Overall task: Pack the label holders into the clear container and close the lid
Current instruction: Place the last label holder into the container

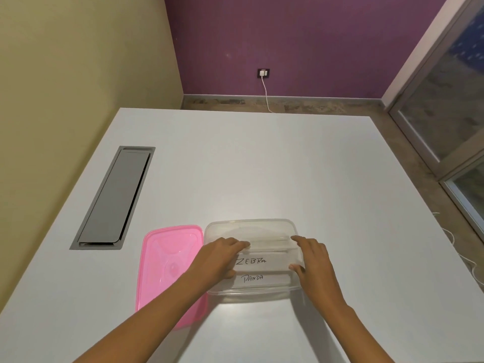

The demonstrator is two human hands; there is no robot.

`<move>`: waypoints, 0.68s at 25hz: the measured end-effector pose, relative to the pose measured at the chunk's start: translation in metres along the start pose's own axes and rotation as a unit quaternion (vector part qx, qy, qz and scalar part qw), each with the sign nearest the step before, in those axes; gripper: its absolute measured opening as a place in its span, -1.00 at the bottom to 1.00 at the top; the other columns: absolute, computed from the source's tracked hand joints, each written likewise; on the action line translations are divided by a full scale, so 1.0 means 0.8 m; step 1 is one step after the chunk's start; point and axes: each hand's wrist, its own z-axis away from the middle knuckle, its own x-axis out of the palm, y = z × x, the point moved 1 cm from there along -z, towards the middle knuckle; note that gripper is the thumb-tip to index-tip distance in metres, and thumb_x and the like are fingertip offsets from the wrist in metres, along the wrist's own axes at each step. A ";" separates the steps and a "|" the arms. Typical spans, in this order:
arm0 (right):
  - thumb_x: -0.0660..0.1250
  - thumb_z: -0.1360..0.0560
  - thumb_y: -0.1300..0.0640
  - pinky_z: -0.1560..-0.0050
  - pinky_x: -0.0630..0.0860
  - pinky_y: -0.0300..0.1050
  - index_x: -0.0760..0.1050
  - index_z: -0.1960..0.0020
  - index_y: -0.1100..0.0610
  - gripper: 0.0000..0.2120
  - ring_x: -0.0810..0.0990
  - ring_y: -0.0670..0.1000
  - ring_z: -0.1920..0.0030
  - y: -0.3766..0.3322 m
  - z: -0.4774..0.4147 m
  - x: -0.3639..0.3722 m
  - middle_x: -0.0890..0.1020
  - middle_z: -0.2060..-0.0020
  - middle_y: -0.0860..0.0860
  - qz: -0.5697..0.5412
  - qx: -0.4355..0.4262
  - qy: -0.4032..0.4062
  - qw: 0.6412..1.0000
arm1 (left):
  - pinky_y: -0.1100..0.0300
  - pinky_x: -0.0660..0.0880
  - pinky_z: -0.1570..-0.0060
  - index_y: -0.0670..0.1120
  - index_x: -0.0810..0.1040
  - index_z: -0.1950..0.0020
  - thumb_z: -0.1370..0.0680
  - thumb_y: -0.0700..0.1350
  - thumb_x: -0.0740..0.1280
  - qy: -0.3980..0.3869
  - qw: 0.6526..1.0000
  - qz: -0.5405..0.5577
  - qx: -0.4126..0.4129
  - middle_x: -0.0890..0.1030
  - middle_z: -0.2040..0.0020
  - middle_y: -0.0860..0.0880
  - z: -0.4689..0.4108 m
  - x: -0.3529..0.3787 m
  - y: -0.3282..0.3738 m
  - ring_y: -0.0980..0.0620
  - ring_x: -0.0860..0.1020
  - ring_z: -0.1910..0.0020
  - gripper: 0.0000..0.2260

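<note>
- The clear container (251,226) stands on the white table (262,166), near the front edge, and its top is open.
- Both hands reach into the container from the near side.
- The left hand (220,258) holds the left end of the label holder marked "ZEBRA" (262,263); the fingers lie over the top edge and the thumb is under the lower edge, so the hand pinches this holder.
- The right hand (311,258) takes the right end of the same holder in the same way, index finger stretched forward and thumb at the lower corner.
- The ends of the holder are hidden under the fingers, so the exact contact is hard to see.
- Just below the grip, closer to the person, a second holder marked "PANDA" (258,279) lies inside the container.
- Beyond the fingertips there are more clear holders (269,241) in the container, but they are transparent and I cannot count them.
- The pink lid (167,263) lies flat on the table, just left of the left hand, touching or almost touching the container; the left forearm covers its near right corner.
- Far left of the grip there is a grey cable hatch (115,197) in the table.
</note>
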 end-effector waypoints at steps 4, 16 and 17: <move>0.41 -0.44 0.27 0.17 0.42 -0.34 0.52 -0.12 0.06 -0.71 0.44 -0.14 -0.03 0.009 0.007 0.008 0.44 -0.21 -0.03 0.033 0.011 -0.019 0.999 | 0.07 0.47 -0.11 0.07 0.26 -0.44 -0.43 -0.16 0.41 -0.034 0.999 -0.003 0.009 0.43 -0.35 0.02 -0.008 0.027 0.005 -0.03 0.43 -0.28 -0.37; 0.35 -0.48 0.18 0.01 0.45 -0.19 0.53 0.00 0.05 -0.89 0.47 0.10 -0.07 0.019 0.008 0.020 0.40 -0.17 0.07 0.044 0.007 -0.020 0.999 | 0.10 0.46 -0.06 0.03 0.31 -0.40 -0.41 -0.09 0.45 -0.027 0.998 0.057 -0.020 0.44 -0.30 0.01 -0.009 0.058 0.000 -0.03 0.48 -0.22 -0.40; 0.36 -0.47 0.19 0.07 0.41 -0.28 0.52 -0.03 0.06 -0.85 0.46 0.04 -0.03 0.021 0.009 0.021 0.41 -0.19 0.05 0.046 0.004 -0.019 0.999 | 0.10 0.47 -0.08 0.02 0.32 -0.41 -0.42 -0.09 0.44 -0.025 0.997 0.070 -0.019 0.42 -0.33 0.01 -0.007 0.057 0.001 -0.02 0.47 -0.24 -0.41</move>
